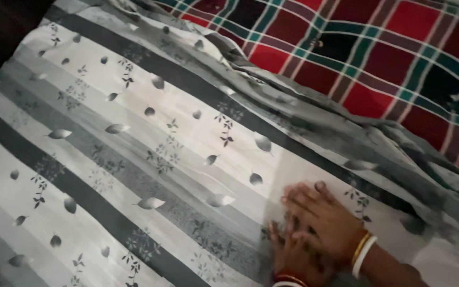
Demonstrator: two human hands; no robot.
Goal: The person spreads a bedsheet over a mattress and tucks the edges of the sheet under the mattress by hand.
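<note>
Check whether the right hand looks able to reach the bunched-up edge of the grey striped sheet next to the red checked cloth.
Probably yes. The right hand lies flat on the grey striped sheet, and nothing stands between it and the bunched-up edge beside the red checked cloth. The left hand lies partly under it.

Both hands (312, 234) pressed flat on grey striped leaf-print sheet (134, 159), red plaid cloth (389, 58) behind

Red checked cloth (378, 58) fills upper right: deep red squares, dark maroon blocks, crossing teal and white lines. Lies flat, reaching to frame's right edge. Its lower left border tucked under rumpled grey fabric edge running diagonally across picture. Dark, unlit area (1, 32) in top left corner, too dim to tell what it is.
</note>
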